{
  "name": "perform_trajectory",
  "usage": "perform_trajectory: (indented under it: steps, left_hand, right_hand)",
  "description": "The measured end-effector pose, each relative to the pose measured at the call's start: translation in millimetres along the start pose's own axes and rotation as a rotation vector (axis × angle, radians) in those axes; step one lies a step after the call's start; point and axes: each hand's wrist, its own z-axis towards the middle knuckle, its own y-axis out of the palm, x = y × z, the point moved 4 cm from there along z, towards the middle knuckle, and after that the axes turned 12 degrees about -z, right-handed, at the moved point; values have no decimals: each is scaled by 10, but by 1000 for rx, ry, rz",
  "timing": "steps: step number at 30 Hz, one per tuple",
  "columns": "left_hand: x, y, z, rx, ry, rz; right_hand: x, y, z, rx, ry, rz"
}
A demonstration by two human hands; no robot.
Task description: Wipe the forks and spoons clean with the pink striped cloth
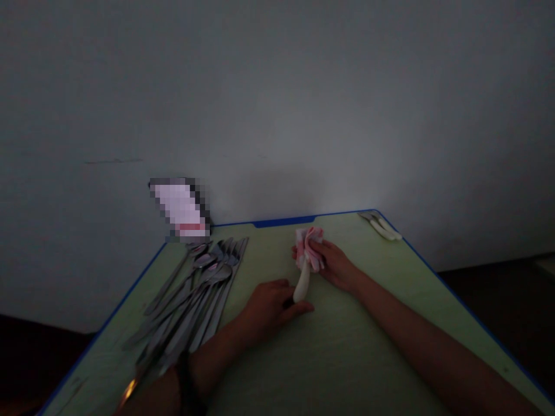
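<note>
My right hand [332, 260] is closed around a crumpled pink-and-white cloth [309, 245], which wraps the upper end of a piece of cutlery. Only its curved white handle [302, 283] sticks out below the cloth; the head is hidden, so I cannot tell whether it is a fork or a spoon. The handle's lower end rests between the thumb and fingers of my left hand [273, 306], the thumb reaching out beneath it. Left of that hand lies a pile of metal spoons and other long-handled cutlery [197, 300], partly covered by my left forearm.
Two white-handled pieces of cutlery [384, 228] lie at the far right corner of the green, blue-edged table [347, 352]. A phone-like object [180, 208], blurred out, leans on the wall [277, 104] at the far left corner.
</note>
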Motion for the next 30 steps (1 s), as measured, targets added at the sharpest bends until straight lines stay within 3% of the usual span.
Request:
perform_trajectory:
  steps: [30]
  left_hand:
    - [54, 5, -15, -10, -12, 40]
  right_hand:
    - [19, -3, -5, -43, -24, -84]
